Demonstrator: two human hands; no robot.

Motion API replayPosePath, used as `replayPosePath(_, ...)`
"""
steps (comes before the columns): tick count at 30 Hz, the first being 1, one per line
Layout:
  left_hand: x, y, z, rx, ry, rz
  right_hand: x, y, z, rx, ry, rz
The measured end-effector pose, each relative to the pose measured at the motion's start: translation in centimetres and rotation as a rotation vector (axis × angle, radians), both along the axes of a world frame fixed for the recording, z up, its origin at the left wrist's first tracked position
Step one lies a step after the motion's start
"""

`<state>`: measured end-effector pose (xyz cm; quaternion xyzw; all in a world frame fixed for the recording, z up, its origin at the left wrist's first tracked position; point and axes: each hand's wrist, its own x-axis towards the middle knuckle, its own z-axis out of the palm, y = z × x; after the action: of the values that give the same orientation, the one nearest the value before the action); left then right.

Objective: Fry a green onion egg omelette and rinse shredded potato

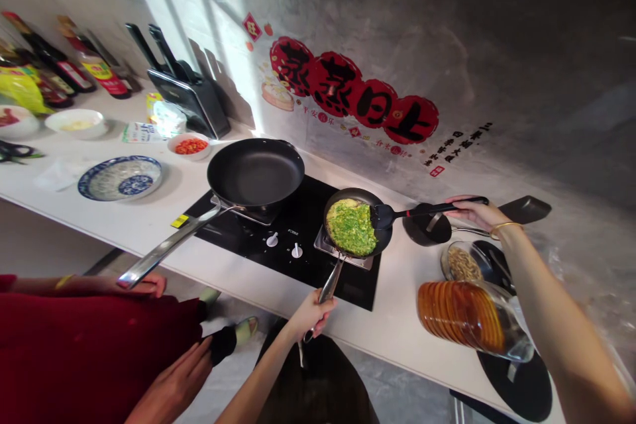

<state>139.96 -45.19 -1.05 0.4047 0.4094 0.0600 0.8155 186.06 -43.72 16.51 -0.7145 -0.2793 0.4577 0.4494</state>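
Note:
My left hand (313,315) is wrapped round the metal handle of a small black frying pan (383,240) on the right burner. In the pan lies a flat green-flecked omelette (350,228), yellow along its upper left edge. My right hand (473,212) grips the handle of a black spatula (383,216) from the right. The spatula's blade meets the omelette's right edge; whether it reaches underneath I cannot tell. On the left burner sits a larger black frying pan (256,172), its handle pointing toward the lower left.
Left of me stands a person in a red top (89,351), hands low by the counter. A knife block (191,103), a bowl of chopped red pepper (189,146) and a patterned bowl (120,179) are on the left. An oil jug (462,318) and a black lid (427,225) lie right.

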Motion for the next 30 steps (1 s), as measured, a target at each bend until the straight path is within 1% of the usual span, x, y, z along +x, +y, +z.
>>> replayPosePath(4,0.0,0.0,-0.1,-0.020,-0.013,0.014,-1.2,0.6,-0.2,-0.015,0.010,0.023)
replayPosePath(7,0.0,0.0,-0.1,-0.025,-0.028,0.017,-1.2,0.6,-0.5,-0.034,0.007,0.023)
replayPosePath(10,0.0,-0.1,-0.2,-0.021,-0.026,0.018,-1.2,0.3,-0.5,-0.073,0.003,0.026)
replayPosePath(16,0.0,-0.1,-0.2,-0.005,-0.014,-0.002,-2.0,-0.3,0.7,-0.082,-0.053,-0.018)
replayPosePath(24,0.0,-0.1,-0.5,-0.013,-0.036,0.000,-4.8,1.1,2.9,-0.021,-0.176,0.107)
replayPosePath(26,0.0,-0.2,-0.7,-0.013,-0.037,0.007,-5.4,1.5,3.0,-0.030,-0.159,0.128)
replayPosePath(30,0.0,-0.2,-1.0,-0.015,-0.044,0.018,-5.7,1.9,2.3,-0.085,-0.115,0.128)
